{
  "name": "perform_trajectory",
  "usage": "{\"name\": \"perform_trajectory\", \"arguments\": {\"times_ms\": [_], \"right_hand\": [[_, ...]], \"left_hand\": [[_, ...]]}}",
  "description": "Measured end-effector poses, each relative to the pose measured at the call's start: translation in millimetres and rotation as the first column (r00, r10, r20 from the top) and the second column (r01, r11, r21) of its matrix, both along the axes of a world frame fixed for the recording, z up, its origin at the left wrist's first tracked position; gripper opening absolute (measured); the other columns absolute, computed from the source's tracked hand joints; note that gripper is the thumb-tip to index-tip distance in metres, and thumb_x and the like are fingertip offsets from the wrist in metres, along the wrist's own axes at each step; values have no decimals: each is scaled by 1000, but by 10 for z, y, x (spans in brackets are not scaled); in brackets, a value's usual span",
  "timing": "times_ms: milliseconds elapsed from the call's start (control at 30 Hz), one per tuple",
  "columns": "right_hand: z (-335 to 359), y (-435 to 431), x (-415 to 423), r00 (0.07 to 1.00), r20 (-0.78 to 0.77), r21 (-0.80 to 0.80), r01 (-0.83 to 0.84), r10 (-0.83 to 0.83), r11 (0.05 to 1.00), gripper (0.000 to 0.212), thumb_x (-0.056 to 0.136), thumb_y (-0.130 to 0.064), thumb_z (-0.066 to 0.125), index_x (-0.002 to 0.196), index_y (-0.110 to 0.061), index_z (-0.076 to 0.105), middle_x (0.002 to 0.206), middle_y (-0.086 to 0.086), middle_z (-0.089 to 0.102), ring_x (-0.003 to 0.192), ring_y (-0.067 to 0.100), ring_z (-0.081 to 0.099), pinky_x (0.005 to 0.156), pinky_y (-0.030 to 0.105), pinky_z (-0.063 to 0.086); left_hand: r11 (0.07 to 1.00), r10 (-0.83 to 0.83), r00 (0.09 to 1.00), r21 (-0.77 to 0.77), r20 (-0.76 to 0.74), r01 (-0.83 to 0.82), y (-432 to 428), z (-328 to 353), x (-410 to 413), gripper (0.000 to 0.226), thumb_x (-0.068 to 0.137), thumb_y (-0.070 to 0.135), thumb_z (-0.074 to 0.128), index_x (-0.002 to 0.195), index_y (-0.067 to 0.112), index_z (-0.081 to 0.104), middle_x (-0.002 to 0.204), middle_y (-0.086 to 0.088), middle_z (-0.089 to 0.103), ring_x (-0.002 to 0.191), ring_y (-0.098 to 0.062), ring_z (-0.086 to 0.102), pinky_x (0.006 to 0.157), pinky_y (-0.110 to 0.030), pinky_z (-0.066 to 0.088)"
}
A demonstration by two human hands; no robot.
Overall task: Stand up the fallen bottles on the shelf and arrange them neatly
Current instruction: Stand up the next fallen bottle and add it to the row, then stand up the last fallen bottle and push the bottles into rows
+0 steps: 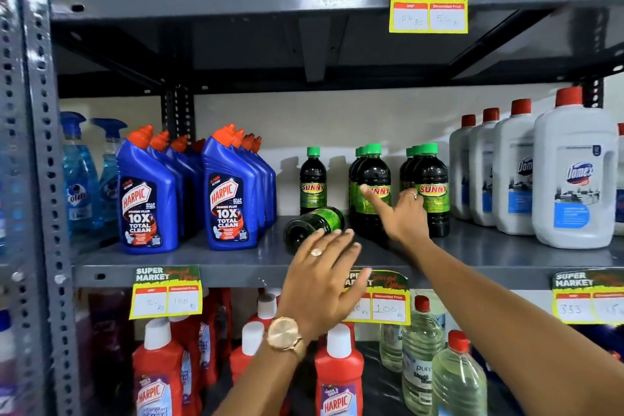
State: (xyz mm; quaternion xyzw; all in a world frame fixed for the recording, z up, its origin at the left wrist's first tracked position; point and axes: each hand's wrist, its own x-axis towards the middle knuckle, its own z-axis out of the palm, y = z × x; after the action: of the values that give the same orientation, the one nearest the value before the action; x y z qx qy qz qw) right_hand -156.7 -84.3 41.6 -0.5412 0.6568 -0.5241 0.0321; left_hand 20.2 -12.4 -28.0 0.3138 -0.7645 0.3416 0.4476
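— Reading labels first: what's on the middle shelf [202, 263]?

— From the left I see blue spray bottles [79, 176], then two rows of blue Harpic bottles [229, 192] marked "Power Plus 10X Total Clean". In the middle stand dark Sunny bottles with green caps: a single one [313, 179] toward the back, and two short rows [373, 189] to its right. White Domex bottles [574, 176] with red caps fill the right end.

— And the fallen one?

— One fallen Sunny bottle [312, 224] lies on its side near the shelf's front, base toward me, just ahead of the single upright one.

— Hands?

— My left hand [324, 277] hovers just before the fallen bottle, fingers spread and released, grasping nothing; a ring and a wristwatch [283, 334] show. My right hand [400, 216] reaches between the two Sunny rows, open, thumb out across a label; whether it touches a bottle I can't quite tell.

— Tags?

— Yellow "Super Market" price tags [167, 292] hang on the shelf edges; one reads roughly "100 Rs". Below are red Harpic bottles [339, 378].
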Motion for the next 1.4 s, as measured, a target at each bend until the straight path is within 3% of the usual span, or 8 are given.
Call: {"name": "perform_trajectory", "arguments": {"times_ms": [133,233,400,533,800,933,1100,1400], "right_hand": [[64,208,187,989,-87,-148,-129,117,981,64,85,-63,52,87,1,58,93,13,57,91,28,57,83,41,47],[203,326,491,944,-12,231,-317,329,920,68,83,-74,41,86,-8,57,67,6,50,58,21,50,59,32,47],[362,181,826,943,89,619,-306,322,724,106,70,-89,35,145,-14,38,140,16,50,75,18,64,43,19,47],[380,68,887,939,191,659,-340,287,671,74,69,-77,55,97,-9,58,68,8,66,39,15,60,30,11,39],[3,-126,786,892,348,271,-390,288,880,89,46,-81,61,100,-11,66,97,6,71,71,22,73,73,35,63],[-12,-84,750,865,372,74,-390,338,918,75,62,-72,65,98,-6,66,97,8,67,86,24,66,59,31,51],[142,-71,746,905,194,-100,-365,378,926,51,74,-48,76,54,-23,37,53,-8,40,47,7,39,40,17,27],[145,-341,905,951,150,-13,-273,272,962,90,59,-46,87,125,-3,45,120,12,60,110,29,61,89,39,54]], "left_hand": [[981,150,976,-96,-158,-166,47,10,595,32,88,37,52,97,11,70,104,-5,68,91,-24,61,83,-37,44],[944,320,924,-14,-207,-330,-83,22,871,35,91,38,47,88,11,69,93,-5,68,83,-28,62,77,-39,42],[937,347,933,59,-90,-343,-233,-53,908,50,95,42,36,81,11,73,82,-2,74,75,-23,66,74,-34,37],[940,338,941,40,-19,-338,-246,-7,868,41,90,30,40,83,11,76,88,-3,77,81,-18,72,76,-29,38],[950,300,954,93,-22,-297,-292,-18,863,43,90,30,39,92,11,77,98,-4,76,91,-17,72,75,-28,56],[952,294,955,102,-42,-289,-263,-7,853,41,89,28,41,81,12,77,84,-3,77,79,-17,74,66,-28,55],[954,292,954,95,-64,-286,-221,2,834,38,87,26,43,76,12,77,78,-1,77,73,-16,73,62,-26,54],[953,299,952,78,-60,-294,-239,0,839,40,87,28,41,77,13,77,79,-1,77,72,-16,73,62,-26,53]]}}
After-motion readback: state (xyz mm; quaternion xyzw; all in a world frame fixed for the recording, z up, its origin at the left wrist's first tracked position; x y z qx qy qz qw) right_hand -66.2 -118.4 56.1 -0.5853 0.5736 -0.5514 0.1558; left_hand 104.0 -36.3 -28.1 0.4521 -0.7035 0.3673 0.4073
